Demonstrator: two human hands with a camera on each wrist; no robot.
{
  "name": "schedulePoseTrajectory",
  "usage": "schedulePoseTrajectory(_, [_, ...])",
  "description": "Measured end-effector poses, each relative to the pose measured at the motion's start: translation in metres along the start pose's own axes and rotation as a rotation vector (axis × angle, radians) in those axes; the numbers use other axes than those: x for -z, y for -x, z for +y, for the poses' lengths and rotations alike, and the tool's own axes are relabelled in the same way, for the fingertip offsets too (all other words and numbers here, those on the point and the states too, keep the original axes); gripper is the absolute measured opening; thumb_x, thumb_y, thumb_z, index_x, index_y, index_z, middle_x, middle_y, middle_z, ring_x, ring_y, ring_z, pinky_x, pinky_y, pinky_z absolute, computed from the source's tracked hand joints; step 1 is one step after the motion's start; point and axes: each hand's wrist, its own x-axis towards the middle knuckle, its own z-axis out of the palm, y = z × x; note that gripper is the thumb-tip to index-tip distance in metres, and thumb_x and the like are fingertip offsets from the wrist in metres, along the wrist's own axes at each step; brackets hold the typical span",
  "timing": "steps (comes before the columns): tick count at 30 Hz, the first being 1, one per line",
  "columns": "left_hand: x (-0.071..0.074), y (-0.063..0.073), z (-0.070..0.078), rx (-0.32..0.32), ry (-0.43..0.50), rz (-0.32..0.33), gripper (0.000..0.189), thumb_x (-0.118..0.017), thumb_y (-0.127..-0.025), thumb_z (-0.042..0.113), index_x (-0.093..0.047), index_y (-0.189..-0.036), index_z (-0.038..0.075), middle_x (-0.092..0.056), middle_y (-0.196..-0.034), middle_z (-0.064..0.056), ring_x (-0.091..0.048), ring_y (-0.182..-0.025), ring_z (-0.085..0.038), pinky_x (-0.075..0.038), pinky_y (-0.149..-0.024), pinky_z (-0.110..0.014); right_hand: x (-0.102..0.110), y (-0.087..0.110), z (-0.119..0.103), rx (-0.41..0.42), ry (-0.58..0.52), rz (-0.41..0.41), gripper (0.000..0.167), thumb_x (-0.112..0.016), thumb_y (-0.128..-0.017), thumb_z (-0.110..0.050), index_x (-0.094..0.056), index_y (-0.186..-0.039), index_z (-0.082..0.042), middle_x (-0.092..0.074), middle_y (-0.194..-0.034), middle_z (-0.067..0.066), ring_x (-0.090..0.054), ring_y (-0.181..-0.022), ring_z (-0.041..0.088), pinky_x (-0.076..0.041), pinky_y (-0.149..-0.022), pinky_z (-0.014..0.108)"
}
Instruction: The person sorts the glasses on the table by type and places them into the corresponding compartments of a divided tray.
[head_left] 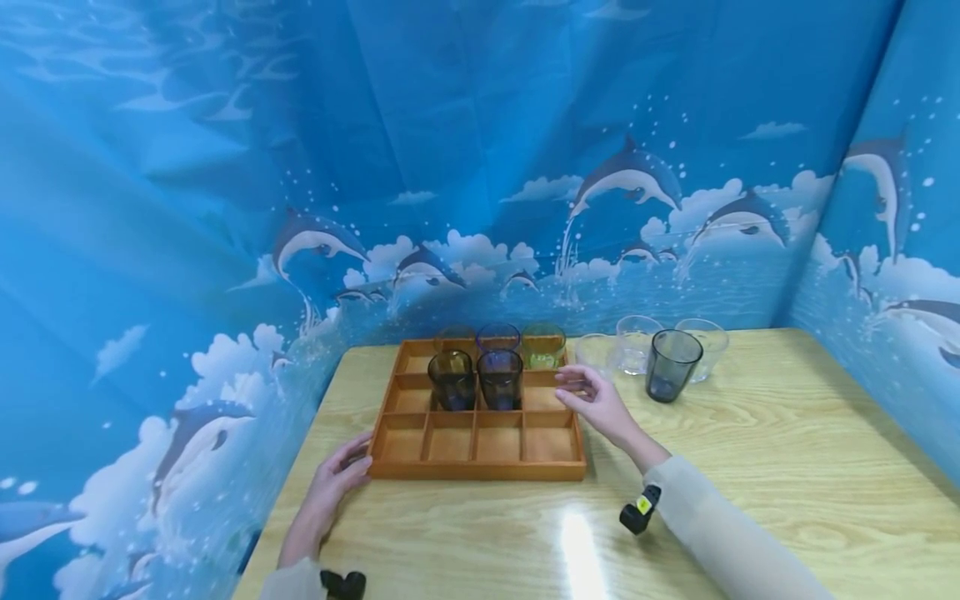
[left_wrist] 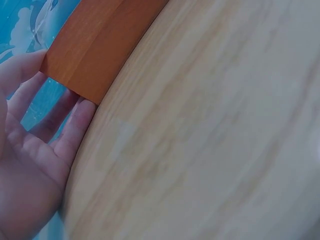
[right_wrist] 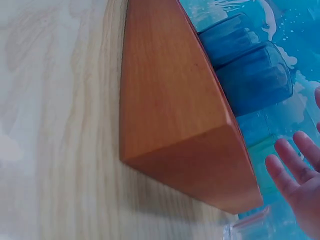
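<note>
A wooden compartment tray [head_left: 477, 471] sits on the table. My left hand [head_left: 333, 486] touches its front left corner, the fingers lightly bent along the side; in the left wrist view that hand [left_wrist: 37, 145] meets the tray's end [left_wrist: 95, 55]. My right hand [head_left: 600, 406] hovers at the tray's right edge, fingers loosely bent and nothing held. In the middle row stand a dark brown glass [head_left: 452, 382] and a dark grey glass [head_left: 500, 382]. The back row holds a pale amber glass [head_left: 454, 342], a blue-purple glass [head_left: 498, 358] and a green-tinted glass [head_left: 545, 357].
Right of the tray stand a grey glass [head_left: 672, 367] and three clear glasses, including one behind my right hand [head_left: 595, 348], a middle one [head_left: 636, 354] and a far right one [head_left: 712, 343]. A dolphin-print curtain [head_left: 480, 167] hangs behind the wooden table [head_left: 750, 433].
</note>
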Motion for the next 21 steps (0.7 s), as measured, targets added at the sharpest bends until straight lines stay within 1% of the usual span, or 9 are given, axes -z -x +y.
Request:
schedulePoseTrajectory(5, [0.0,-0.001,-0.001,0.006,0.014,0.013,0.055,-0.064,-0.087,0.02,-0.045,-0.138,0.011,-0.042,-0.135,-0.014,-0.049,-0.112,-0.021,-0.05,-0.085,-0.036,0.007,0.008,0.002,0.009,-0.017,0.054,0.041,-0.063,-0.088,-0.004,-0.047,-0.123,0.01,-0.053,-0.115,0.029,-0.055,-0.102,0.036,-0.051,-0.079,0.025])
schedulePoseTrajectory(11, [0.0,-0.002,-0.001,0.003,0.011,0.011,0.056,-0.065,-0.087,0.02,-0.045,-0.138,0.011,-0.042,-0.135,-0.013,-0.05,-0.111,-0.02,-0.05,-0.085,-0.037,0.018,0.017,0.009,0.028,-0.029,0.106,0.043,-0.063,-0.087,-0.002,-0.044,-0.125,0.009,-0.049,-0.115,0.036,-0.055,-0.099,0.034,-0.05,-0.081,0.021])
schedulePoseTrajectory(16, [0.0,-0.002,0.0,0.009,0.008,0.002,0.056,-0.065,-0.086,0.022,-0.045,-0.138,0.011,-0.042,-0.135,-0.014,-0.048,-0.113,-0.022,-0.049,-0.087,-0.037,0.029,0.025,0.013,0.029,-0.003,0.13,0.043,-0.063,-0.087,-0.002,-0.045,-0.125,0.009,-0.052,-0.114,0.033,-0.056,-0.097,0.027,-0.05,-0.079,0.02])
schedulePoseTrajectory(18, [0.0,-0.002,0.0,0.012,0.005,0.0,0.057,-0.065,-0.086,0.022,-0.045,-0.138,0.011,-0.042,-0.136,-0.014,-0.047,-0.115,-0.023,-0.049,-0.087,-0.037,0.033,0.028,0.014,0.027,0.018,0.141,0.044,-0.063,-0.087,-0.002,-0.044,-0.125,0.01,-0.053,-0.113,0.033,-0.057,-0.097,0.027,-0.05,-0.079,0.019])
schedulePoseTrajectory(20, [0.0,-0.001,0.0,0.015,0.004,0.002,0.057,-0.065,-0.086,0.023,-0.045,-0.138,0.011,-0.042,-0.136,-0.014,-0.046,-0.116,-0.024,-0.049,-0.087,-0.037,0.037,0.031,0.015,0.032,0.033,0.147,0.044,-0.062,-0.087,-0.001,-0.044,-0.125,0.011,-0.053,-0.112,0.033,-0.058,-0.096,0.026,-0.049,-0.079,0.019])
schedulePoseTrajectory(21, [0.0,-0.001,0.0,0.016,0.002,0.001,0.057,-0.065,-0.086,0.023,-0.044,-0.138,0.011,-0.041,-0.136,-0.014,-0.046,-0.116,-0.024,-0.049,-0.088,-0.037,0.039,0.033,0.012,0.026,0.033,0.15,0.044,-0.062,-0.086,0.001,-0.044,-0.125,0.011,-0.052,-0.113,0.034,-0.057,-0.097,0.028,-0.05,-0.079,0.019])
